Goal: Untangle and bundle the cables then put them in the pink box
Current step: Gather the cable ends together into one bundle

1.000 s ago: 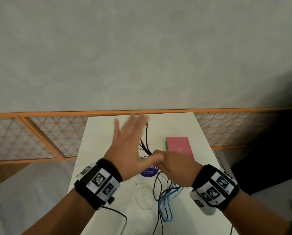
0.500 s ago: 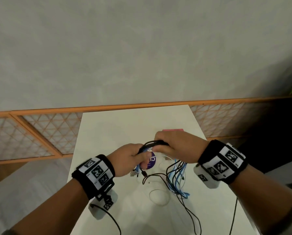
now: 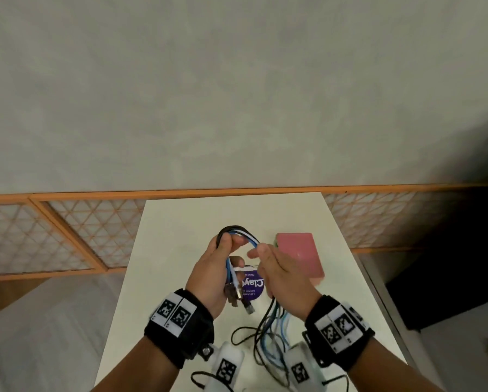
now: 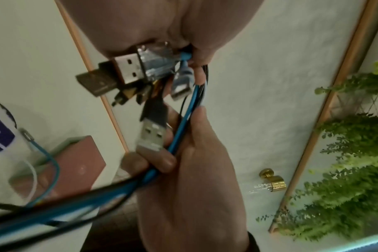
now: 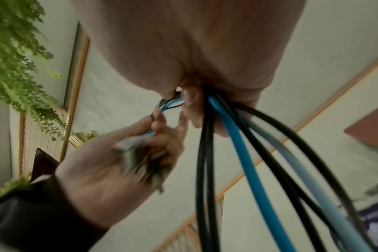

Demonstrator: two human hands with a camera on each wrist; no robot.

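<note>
A bunch of black, blue and white cables (image 3: 240,232) arches in a loop between both hands above the white table (image 3: 180,222). My left hand (image 3: 223,247) grips one side of it, and the USB plugs (image 3: 237,298) hang below its palm; they show large in the left wrist view (image 4: 127,68). My right hand (image 3: 259,251) is curled round the other side. From it the loose lengths (image 5: 244,162) trail down onto the table (image 3: 271,335). The closed pink box (image 3: 299,256) lies just right of the right hand, also seen as the box (image 4: 76,162).
A round purple label (image 3: 251,284) lies on the table under the hands. An orange-framed lattice rail (image 3: 81,236) runs behind the table. Green plants (image 4: 345,170) and a brass fitting (image 4: 272,180) are on the wall side.
The left hand, open in the air a second ago, closed on the cables. Both hands have since drawn apart, and the bunch now arches between them with the plugs hanging from the left.
</note>
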